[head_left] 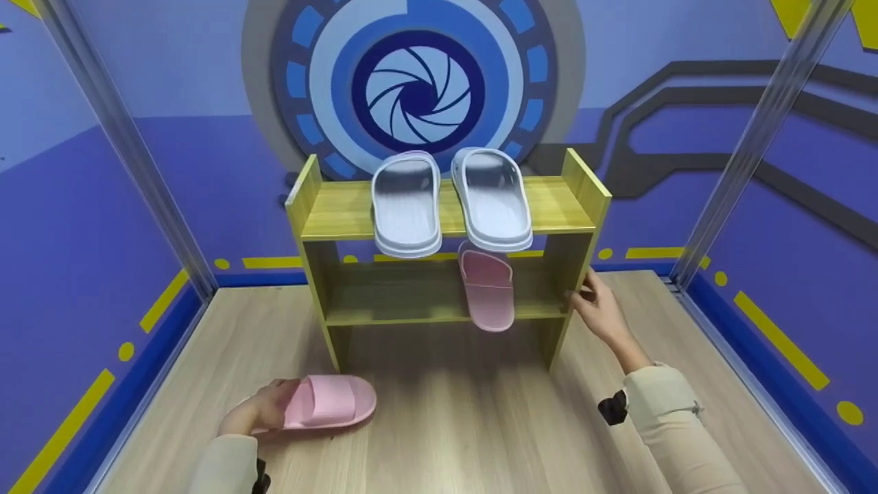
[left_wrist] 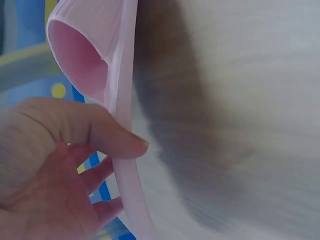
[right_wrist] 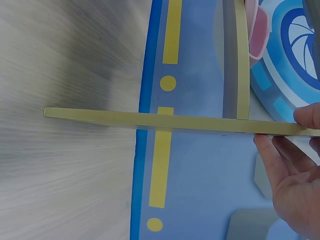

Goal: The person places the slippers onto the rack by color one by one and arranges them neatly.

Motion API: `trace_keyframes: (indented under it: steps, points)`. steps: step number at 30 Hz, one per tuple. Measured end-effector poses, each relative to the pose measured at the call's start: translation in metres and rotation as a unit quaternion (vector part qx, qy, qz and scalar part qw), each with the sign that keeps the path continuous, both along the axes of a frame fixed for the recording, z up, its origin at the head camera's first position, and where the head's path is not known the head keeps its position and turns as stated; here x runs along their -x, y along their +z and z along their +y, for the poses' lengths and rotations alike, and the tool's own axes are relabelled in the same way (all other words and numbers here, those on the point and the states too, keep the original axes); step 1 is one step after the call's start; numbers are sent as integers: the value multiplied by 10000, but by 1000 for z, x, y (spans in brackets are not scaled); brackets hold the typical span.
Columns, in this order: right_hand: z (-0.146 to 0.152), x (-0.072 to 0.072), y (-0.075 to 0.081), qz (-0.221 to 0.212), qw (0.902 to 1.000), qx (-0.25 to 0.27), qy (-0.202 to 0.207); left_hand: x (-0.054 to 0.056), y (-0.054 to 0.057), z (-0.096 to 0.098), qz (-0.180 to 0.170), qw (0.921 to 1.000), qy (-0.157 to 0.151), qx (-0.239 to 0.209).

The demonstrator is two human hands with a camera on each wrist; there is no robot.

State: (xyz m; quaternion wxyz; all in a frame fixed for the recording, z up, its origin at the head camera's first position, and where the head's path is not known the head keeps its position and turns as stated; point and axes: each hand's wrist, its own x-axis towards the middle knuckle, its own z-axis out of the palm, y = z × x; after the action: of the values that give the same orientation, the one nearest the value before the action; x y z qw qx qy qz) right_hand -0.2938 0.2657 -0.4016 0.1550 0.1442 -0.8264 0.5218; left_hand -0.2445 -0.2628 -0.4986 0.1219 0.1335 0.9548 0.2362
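My left hand (head_left: 264, 408) grips a pink slide slipper (head_left: 336, 401) by its edge, its strap upward, at the front left. In the left wrist view the thumb lies on one side of the sole (left_wrist: 127, 175) and fingers on the other; a shadow falls on the tabletop beside it. At the rack's right side panel (right_wrist: 190, 122), my right hand (head_left: 603, 312) pinches the board between thumb and fingers. The two-tier wooden shoe rack (head_left: 549, 202) bears two white slippers (head_left: 408, 213) on top. Another pink slipper (head_left: 490, 302) sits on the lower shelf, right of its middle.
The rack stands on a light wood tabletop (head_left: 439, 425), near the back wall (head_left: 192, 158) with its blue-purple pattern. Metal frame posts (head_left: 130, 147) rise at both back corners. Side walls (head_left: 62, 226) bound the table left and right.
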Motion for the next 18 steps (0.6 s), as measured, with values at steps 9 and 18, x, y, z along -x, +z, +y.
trace_keyframes:
  steps: [9,18]
  points:
    - [3,2,-2,61,10000,18,67,0,18,27,61,9973,-418,-602]
    - [16,19,-24,90,9998,-156,93,-3,43,50,-90,9961,-671,-563]
